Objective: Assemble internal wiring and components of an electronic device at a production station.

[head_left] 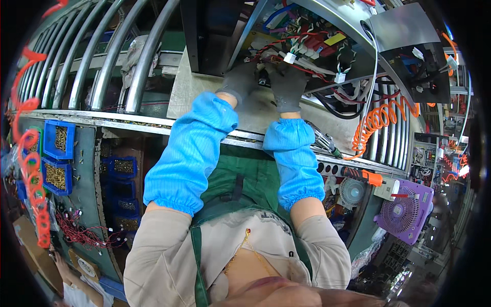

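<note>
Both my hands wear grey gloves and reach to the open side of a metal cabinet (327, 13) full of wiring. My left hand (241, 81) is at the cabinet's lower left, fingers bent inward in the shade. Close beside it, my right hand (287, 88) has its fingers closed at the near ends of the red and black wires (279, 51). A small black part (264, 78) shows between the hands. What either hand grips is too dark to make out. White connectors (289, 58) hang from the wire bundle just beyond my right hand.
Metal rollers (148, 56) flank the worktop on both sides. A power screwdriver (325, 140) lies right of my right sleeve, near a coiled orange hose (381, 120). Blue bins of screws (57, 176) sit at left. A purple fan (406, 210) stands at right. Another person's arm (76, 279) shows lower left.
</note>
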Demonstrator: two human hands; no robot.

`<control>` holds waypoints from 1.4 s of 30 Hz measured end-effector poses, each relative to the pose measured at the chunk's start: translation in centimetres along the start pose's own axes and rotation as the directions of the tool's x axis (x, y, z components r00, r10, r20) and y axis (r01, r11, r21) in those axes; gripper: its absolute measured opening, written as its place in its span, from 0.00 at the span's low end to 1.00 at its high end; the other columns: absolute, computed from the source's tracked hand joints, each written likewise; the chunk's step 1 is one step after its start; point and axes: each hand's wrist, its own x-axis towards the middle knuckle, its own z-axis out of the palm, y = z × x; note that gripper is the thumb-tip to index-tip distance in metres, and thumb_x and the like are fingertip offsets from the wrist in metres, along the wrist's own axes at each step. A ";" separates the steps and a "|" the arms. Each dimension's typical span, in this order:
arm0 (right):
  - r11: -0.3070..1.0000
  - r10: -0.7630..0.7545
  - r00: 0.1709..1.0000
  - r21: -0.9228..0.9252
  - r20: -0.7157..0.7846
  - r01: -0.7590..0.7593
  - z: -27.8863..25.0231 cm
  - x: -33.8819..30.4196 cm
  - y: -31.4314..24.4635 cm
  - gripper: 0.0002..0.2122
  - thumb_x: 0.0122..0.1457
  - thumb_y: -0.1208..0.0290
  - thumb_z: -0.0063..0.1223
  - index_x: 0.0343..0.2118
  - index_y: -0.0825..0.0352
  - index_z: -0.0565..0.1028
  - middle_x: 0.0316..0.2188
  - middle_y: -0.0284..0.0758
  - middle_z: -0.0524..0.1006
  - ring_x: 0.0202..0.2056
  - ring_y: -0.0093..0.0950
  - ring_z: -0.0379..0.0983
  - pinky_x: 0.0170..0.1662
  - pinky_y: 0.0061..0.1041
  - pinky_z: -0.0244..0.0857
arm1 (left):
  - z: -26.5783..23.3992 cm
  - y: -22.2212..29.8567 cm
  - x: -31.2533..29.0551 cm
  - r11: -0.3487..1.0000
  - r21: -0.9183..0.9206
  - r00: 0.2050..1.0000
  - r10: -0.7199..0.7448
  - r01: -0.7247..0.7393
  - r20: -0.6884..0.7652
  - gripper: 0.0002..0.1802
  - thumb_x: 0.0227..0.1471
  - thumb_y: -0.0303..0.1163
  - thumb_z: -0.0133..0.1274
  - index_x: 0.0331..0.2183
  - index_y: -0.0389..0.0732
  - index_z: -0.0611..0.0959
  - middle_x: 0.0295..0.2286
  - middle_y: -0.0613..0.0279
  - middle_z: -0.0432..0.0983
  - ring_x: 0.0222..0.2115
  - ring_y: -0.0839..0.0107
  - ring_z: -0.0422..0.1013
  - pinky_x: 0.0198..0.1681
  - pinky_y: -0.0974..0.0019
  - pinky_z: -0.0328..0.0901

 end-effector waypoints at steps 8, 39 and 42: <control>0.989 -0.075 0.997 -0.127 0.030 0.078 0.2 -0.9 -0.6 0.11 0.51 0.54 0.55 0.26 0.56 0.80 0.19 0.34 0.76 0.22 0.38 0.74 0.25 0.34 0.65 | -0.6 1.0 -0.6 0.998 -0.018 0.998 0.062 -0.063 -0.032 0.15 0.52 0.36 0.49 0.41 0.43 0.76 0.36 0.47 0.76 0.39 0.49 0.72 0.40 0.53 0.66; 0.916 -0.232 0.938 0.382 0.258 0.121 -2.1 0.1 0.6 0.11 0.52 0.64 0.56 0.33 0.65 0.79 0.27 0.38 0.79 0.29 0.31 0.77 0.34 0.28 0.68 | -0.6 -0.5 -2.2 0.898 -0.265 0.925 0.288 -0.351 -0.250 0.18 0.51 0.30 0.49 0.46 0.43 0.77 0.31 0.45 0.76 0.32 0.48 0.73 0.35 0.54 0.68; 0.889 -0.150 0.950 0.458 0.273 0.009 -1.9 0.0 0.6 0.11 0.50 0.65 0.57 0.33 0.66 0.79 0.26 0.37 0.79 0.27 0.29 0.77 0.34 0.27 0.68 | -1.0 -0.5 -2.2 0.901 -0.129 0.886 0.365 -0.413 -0.285 0.17 0.51 0.29 0.48 0.46 0.43 0.78 0.31 0.44 0.76 0.32 0.47 0.72 0.35 0.53 0.68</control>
